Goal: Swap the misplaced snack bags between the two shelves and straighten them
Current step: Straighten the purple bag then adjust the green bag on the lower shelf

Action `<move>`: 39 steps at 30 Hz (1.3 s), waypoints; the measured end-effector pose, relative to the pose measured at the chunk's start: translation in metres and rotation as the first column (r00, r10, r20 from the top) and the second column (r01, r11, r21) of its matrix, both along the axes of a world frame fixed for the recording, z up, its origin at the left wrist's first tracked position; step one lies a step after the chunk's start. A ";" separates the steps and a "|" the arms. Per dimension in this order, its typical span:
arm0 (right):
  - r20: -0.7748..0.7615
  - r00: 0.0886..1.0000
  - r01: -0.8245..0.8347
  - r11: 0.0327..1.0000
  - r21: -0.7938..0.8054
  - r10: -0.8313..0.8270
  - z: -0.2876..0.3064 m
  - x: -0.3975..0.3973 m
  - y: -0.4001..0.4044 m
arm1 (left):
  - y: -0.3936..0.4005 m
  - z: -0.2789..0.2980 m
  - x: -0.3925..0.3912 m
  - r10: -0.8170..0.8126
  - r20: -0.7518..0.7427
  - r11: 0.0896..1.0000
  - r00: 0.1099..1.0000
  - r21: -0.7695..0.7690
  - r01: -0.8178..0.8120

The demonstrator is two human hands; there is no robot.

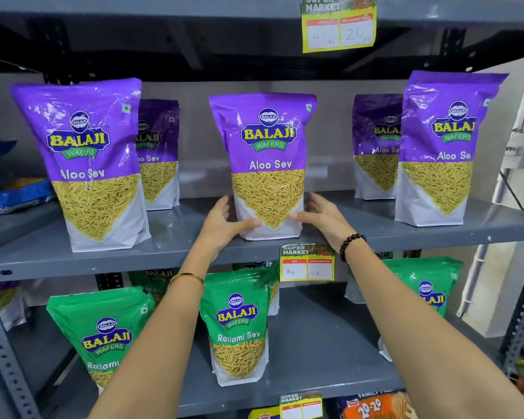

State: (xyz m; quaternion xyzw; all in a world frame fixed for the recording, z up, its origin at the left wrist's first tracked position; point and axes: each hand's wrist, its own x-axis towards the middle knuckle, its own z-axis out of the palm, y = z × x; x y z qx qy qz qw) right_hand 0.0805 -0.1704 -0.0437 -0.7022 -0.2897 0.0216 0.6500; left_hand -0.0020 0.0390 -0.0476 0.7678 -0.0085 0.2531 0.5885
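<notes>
A purple Aloo Sev bag (266, 158) stands upright at the middle of the upper shelf (360, 228). My left hand (224, 222) clasps its lower left side and my right hand (321, 213) its lower right side. More purple bags stand at the left front (85, 164), left back (159, 152), right back (375, 146) and right front (442, 146). On the lower shelf (315, 343) stand green Ratlami Sev bags: left (103, 334), middle (239, 325), right (430, 285), partly behind my right arm. Others at the back are mostly hidden.
Yellow price tags hang on the top shelf edge (339, 25) and the upper shelf edge (307, 263). Blue bags (12, 192) lie at the far left. A purple bag (6, 300) shows at the lower left. Orange packs (375, 406) sit below. A white wall stands on the right.
</notes>
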 end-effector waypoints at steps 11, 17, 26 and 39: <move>0.215 0.752 0.537 0.768 0.350 -0.623 -0.084 -0.056 0.003 | -0.048 -0.110 -0.054 0.426 0.413 0.772 0.805 0.298 -0.561; 0.315 0.757 0.551 0.818 0.164 -0.573 -0.171 -0.082 0.010 | -0.048 -0.196 -0.065 0.495 0.115 0.824 0.861 0.252 -0.507; 0.076 0.951 0.306 0.871 -0.385 -0.301 -0.252 -0.067 0.031 | -0.005 -0.264 -0.054 0.427 -0.426 0.898 0.798 0.094 -0.431; -0.346 0.935 -0.088 0.903 -0.421 -0.071 -0.271 -0.024 0.075 | 0.015 -0.298 -0.037 0.184 -0.497 0.934 0.848 -0.180 -0.308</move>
